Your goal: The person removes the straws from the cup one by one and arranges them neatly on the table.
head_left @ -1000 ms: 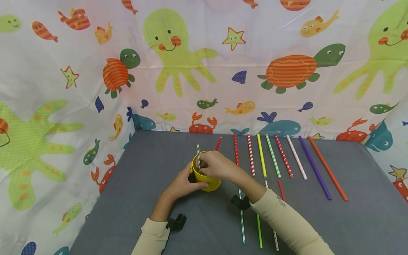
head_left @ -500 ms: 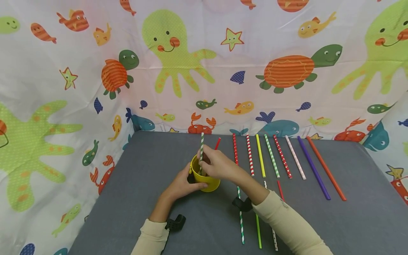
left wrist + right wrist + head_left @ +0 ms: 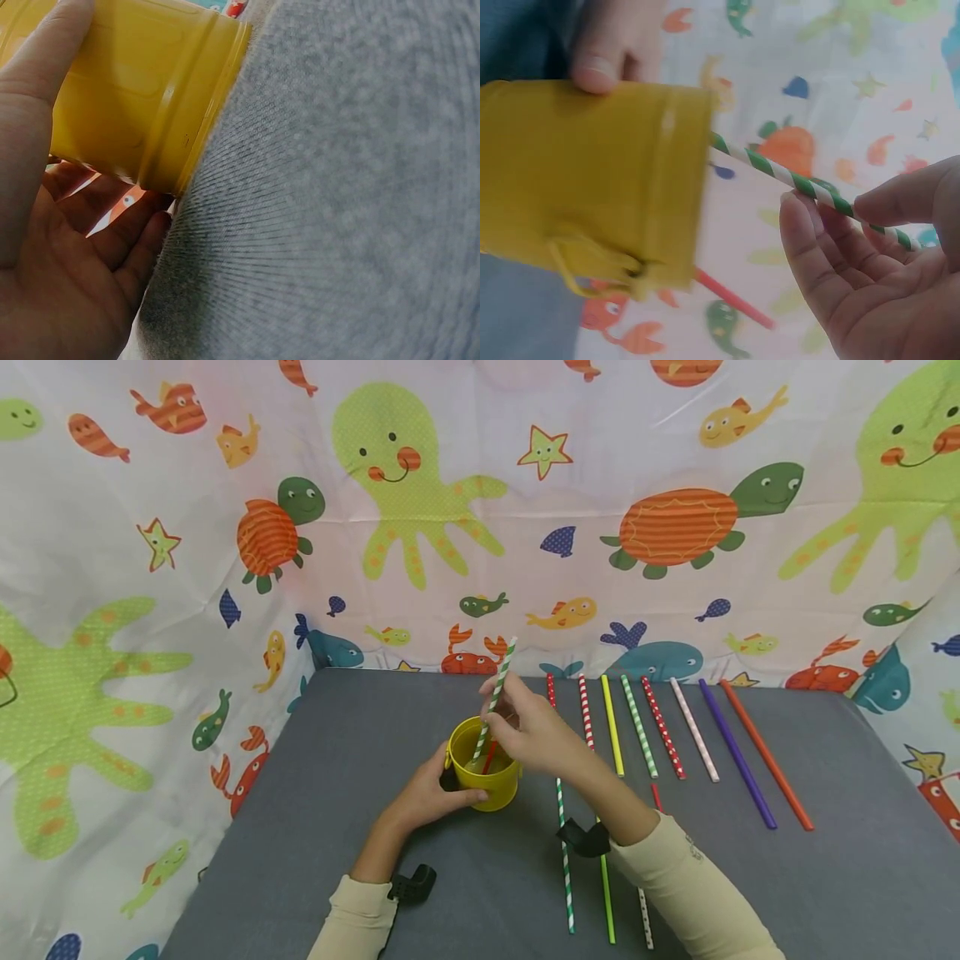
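A small yellow bucket (image 3: pixel 497 792) stands on the grey table, and my left hand (image 3: pixel 429 797) grips its side. The left wrist view shows the thumb across the bucket (image 3: pixel 120 90) and the fingers beyond it. Between thumb and fingers, my right hand (image 3: pixel 546 737) pinches a green-and-white striped straw (image 3: pixel 505 670) above the rim. That straw leans right, its lower end still inside the bucket. A red straw (image 3: pixel 735 298) also pokes out of the bucket; in the head view its top is hidden behind my right hand.
Right of the bucket lies a row of straws, among them a yellow straw (image 3: pixel 612 727), a purple straw (image 3: pixel 738 755) and an orange straw (image 3: pixel 768 757). Nearer, partly under my right arm, are a green striped straw (image 3: pixel 566 877) and a lime straw (image 3: pixel 607 902). A sea-animal curtain (image 3: pixel 450 435) hangs behind.
My right hand has risen from inside the bucket and shifted right, drawing the green striped straw higher and tilting it rightward. The left hand keeps its hold on the bucket.
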Available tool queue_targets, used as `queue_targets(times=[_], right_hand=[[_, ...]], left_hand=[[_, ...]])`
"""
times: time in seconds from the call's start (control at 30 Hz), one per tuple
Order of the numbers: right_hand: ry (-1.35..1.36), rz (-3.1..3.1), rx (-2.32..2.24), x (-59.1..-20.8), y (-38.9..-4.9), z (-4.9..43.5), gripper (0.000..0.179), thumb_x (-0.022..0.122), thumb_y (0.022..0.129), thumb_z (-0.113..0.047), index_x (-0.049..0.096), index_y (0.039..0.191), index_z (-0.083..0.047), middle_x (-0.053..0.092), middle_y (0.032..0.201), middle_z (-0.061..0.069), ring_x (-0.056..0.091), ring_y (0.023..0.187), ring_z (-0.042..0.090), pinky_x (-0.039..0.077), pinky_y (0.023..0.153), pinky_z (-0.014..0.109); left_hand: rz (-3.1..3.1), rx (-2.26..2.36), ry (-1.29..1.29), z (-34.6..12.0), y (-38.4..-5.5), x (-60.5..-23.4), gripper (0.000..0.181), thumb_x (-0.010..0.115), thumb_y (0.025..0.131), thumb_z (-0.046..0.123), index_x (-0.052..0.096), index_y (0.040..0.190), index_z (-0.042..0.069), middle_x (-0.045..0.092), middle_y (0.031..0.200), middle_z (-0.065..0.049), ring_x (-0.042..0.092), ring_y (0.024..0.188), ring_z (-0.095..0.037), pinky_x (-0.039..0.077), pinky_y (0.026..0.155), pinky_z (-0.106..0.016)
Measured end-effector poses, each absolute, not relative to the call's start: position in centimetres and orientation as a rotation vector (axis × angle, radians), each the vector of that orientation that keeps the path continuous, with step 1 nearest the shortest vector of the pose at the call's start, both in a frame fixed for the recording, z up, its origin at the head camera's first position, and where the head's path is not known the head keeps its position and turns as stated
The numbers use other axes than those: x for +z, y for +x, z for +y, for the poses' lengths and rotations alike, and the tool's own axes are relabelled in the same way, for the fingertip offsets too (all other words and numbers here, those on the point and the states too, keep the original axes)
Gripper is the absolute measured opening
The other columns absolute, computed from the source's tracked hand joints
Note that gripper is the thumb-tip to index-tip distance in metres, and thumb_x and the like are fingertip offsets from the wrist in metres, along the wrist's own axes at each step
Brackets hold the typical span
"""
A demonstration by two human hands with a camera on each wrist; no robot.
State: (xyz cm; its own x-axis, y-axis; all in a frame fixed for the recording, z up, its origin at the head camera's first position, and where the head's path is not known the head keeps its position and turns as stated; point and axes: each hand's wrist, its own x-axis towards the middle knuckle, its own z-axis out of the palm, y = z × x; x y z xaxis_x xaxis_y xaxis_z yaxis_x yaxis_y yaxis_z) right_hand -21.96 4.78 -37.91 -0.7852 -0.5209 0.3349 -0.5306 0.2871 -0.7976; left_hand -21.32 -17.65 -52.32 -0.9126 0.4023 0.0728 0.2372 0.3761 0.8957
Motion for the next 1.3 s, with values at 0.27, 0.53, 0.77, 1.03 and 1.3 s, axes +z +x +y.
queue_targets(times=[0.27, 0.53, 0.77, 1.03, 1.3], right_hand=[[1.032, -2.319, 1.607, -35.7, -20.9, 7.0, 0.036, 0.054, 0.099, 0.003, 0.043, 0.133, -0.001, 0.064, 0.098, 0.011, 0.064, 0.086, 0.024, 0.055, 0.076, 0.033], [0.935, -2.295, 1.495, -35.0, -19.1, 10.3, 0.045, 0.058, 0.097, 0.006, 0.042, 0.139, 0.000, 0.062, 0.095, 0.007, 0.062, 0.081, 0.026, 0.054, 0.076, 0.027], [0.818, -2.379, 1.365, -36.0, -17.7, 13.0, 0.056, 0.065, 0.091, 0.009, 0.043, 0.142, -0.003, 0.061, 0.097, 0.005, 0.065, 0.084, 0.017, 0.053, 0.074, 0.022], [0.723, -2.437, 1.278, -37.9, -16.5, 15.7, 0.060, 0.069, 0.087, 0.012, 0.046, 0.141, -0.003, 0.061, 0.095, 0.002, 0.066, 0.079, 0.013, 0.055, 0.069, 0.024], [0.574, -2.591, 1.187, -40.6, -15.3, 18.4, 0.061, 0.072, 0.085, 0.010, 0.047, 0.140, -0.003, 0.063, 0.095, 0.004, 0.068, 0.078, 0.017, 0.057, 0.066, 0.029]], left_hand=[[2.504, 1.537, 0.525, -17.5, -21.3, -52.3, 0.091, 0.088, 0.077, 0.042, 0.039, 0.150, 0.019, 0.054, 0.139, 0.004, 0.050, 0.124, -0.013, 0.037, 0.109, -0.043], [2.487, 1.558, 0.513, -17.5, -21.1, -52.2, 0.093, 0.089, 0.076, 0.041, 0.038, 0.151, 0.021, 0.053, 0.142, 0.000, 0.049, 0.126, -0.015, 0.034, 0.111, -0.047], [2.477, 1.577, 0.511, -17.5, -21.1, -52.3, 0.091, 0.089, 0.077, 0.037, 0.038, 0.151, 0.022, 0.053, 0.142, 0.001, 0.049, 0.127, -0.017, 0.034, 0.111, -0.048], [2.455, 1.573, 0.501, -17.4, -21.1, -52.2, 0.092, 0.087, 0.080, 0.023, 0.034, 0.154, 0.010, 0.048, 0.147, -0.013, 0.045, 0.133, -0.031, 0.030, 0.113, -0.052], [2.460, 1.566, 0.498, -17.4, -21.2, -52.3, 0.091, 0.088, 0.079, 0.029, 0.036, 0.153, 0.016, 0.050, 0.146, -0.006, 0.046, 0.132, -0.025, 0.030, 0.113, -0.051]])
